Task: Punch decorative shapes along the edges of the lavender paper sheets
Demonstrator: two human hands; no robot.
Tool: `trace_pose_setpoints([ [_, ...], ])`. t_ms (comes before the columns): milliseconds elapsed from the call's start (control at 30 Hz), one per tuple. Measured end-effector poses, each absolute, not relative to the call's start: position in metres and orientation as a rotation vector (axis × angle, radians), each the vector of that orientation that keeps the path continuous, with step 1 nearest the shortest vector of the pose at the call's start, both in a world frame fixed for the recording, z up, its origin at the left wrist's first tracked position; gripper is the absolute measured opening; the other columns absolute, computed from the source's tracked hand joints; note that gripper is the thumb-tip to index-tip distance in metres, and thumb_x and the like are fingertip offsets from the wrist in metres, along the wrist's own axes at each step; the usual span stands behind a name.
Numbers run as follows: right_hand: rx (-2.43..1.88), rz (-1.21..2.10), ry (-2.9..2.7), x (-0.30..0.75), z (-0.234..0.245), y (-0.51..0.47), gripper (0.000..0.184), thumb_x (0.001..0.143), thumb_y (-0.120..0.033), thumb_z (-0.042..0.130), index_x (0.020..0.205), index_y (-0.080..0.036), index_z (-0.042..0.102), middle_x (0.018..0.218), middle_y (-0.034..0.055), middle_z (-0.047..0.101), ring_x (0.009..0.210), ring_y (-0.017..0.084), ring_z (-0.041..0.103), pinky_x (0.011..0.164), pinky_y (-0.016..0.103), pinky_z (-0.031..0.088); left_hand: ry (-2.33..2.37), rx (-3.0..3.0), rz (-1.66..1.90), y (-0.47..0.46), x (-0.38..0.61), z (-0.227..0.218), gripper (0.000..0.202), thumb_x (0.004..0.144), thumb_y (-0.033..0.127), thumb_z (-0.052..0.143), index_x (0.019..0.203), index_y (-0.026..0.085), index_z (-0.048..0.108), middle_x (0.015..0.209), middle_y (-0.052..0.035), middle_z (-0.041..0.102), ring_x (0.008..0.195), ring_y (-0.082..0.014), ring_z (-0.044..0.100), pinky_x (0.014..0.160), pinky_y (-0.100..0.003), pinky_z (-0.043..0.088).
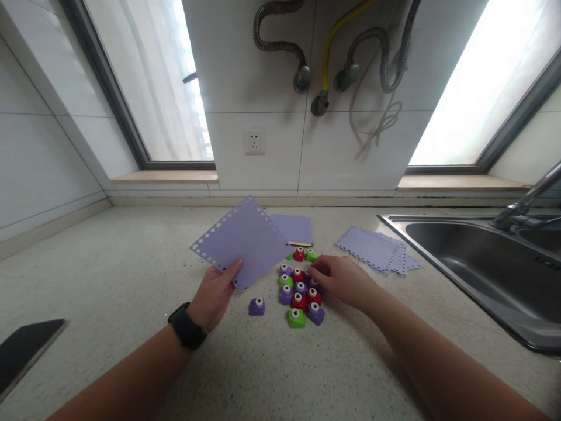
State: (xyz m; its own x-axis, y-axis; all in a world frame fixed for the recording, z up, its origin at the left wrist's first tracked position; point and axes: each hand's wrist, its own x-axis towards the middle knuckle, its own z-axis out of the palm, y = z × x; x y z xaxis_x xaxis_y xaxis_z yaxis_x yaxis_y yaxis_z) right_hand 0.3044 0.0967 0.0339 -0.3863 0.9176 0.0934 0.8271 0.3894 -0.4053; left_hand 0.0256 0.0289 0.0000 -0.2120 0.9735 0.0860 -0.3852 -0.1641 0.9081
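My left hand (219,295), with a black watch on its wrist, pinches a sheet of purple paper (248,242) by its lower corner. The sheet is tilted above the counter, and small shaped holes run along its edges. My right hand (335,275) is closed over the right side of a cluster of small craft punches, its fingertips around a punch that they mostly hide. Among the cluster are a red punch (298,301), a green punch (297,318) and a purple punch (315,313). Apart on the left lies another purple punch (256,306).
A stack of plain purple paper (295,225) lies behind the punches. Fanned punched sheets (372,245) rest near the steel sink (438,257) on the right. A dark flat object (30,348) is at the left edge. Hoses and pipes (324,58) hang on the wall.
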Motion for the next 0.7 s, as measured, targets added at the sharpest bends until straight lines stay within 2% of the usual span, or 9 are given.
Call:
trace_pose_setpoints([
  [200,-1.572,0.376,-2.389,0.306,0.036,0.097,0.025,0.095,-0.029,0.060,0.107,-0.024,0.081,0.097,0.0091,0.083,0.086,0.026,0.075,0.071,0.034,0.047,0.941,0.872,1.621,0.029,0.026,0.001,0.038,0.089,0.035,0.081,0.123,0.021,0.076,0.127,-0.0087,0.080,0.122,-0.0272,0.072,0.112,-0.043,0.052],
  [700,-1.603,0.359,-2.364,0.311,0.034,0.106,0.016,0.092,-0.027,0.066,0.094,-0.026,0.082,0.093,0.0073,0.082,0.080,0.024,0.073,0.068,0.034,0.046,0.932,0.882,1.615,0.029,0.028,0.002,0.041,0.088,0.037,0.081,0.127,0.023,0.075,0.128,-0.0082,0.080,0.125,-0.0283,0.070,0.110,-0.043,0.053],
])
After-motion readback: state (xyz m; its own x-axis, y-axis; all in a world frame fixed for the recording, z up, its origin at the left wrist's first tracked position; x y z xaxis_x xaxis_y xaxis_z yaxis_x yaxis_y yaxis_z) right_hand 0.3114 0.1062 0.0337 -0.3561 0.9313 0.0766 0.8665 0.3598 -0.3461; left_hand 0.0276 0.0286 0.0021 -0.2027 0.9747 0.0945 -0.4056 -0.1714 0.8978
